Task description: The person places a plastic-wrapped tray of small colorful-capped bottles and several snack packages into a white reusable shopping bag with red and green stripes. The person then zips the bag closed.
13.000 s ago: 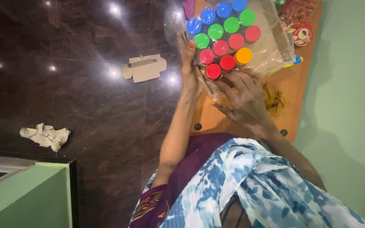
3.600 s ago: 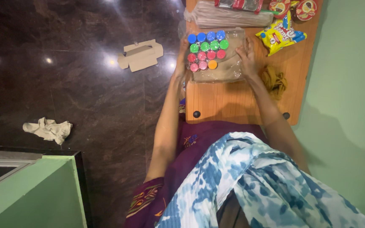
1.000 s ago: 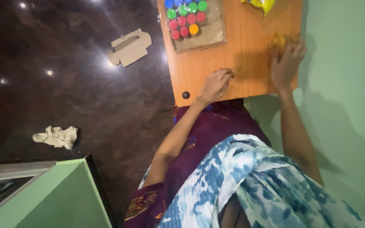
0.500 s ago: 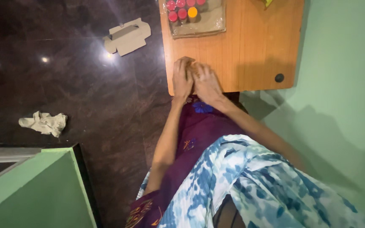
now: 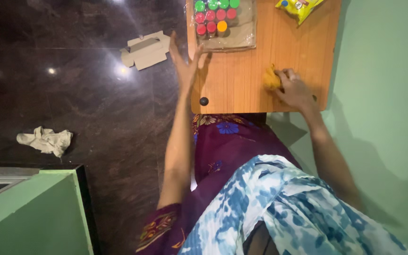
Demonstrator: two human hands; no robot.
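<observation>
Bench: the orange-brown wooden bench [image 5: 242,71] stood between the dark polished stone floor [image 5: 72,94] and the pale green wall [image 5: 383,71]; its far part was cut off by the upper edge of the view.
Change: half a second earlier both hands were pressed together at the near edge of the bench; now they were well apart, so the yellow bundle had gone over to the right side.
Left hand: the left hand [image 5: 185,61] was raised at the left edge of the bench, fingers spread wide, holding nothing.
Right hand: the right hand [image 5: 294,89] lay on the bench near its right corner, fingers closed on the small crumpled yellow bundle [image 5: 271,79].
Tray: the clear plastic pack of small pots with green, red and orange lids [image 5: 223,23] lay just beyond the left hand; its far rows were out of view.
Packet: only a corner of the yellow snack packet [image 5: 301,5] showed.
Floor: a flattened cardboard box [image 5: 146,49] and a crumpled beige cloth [image 5: 46,140] lay there.
Hard to see: what the bundle was made of I could not tell; the fingers hid part of it.
</observation>
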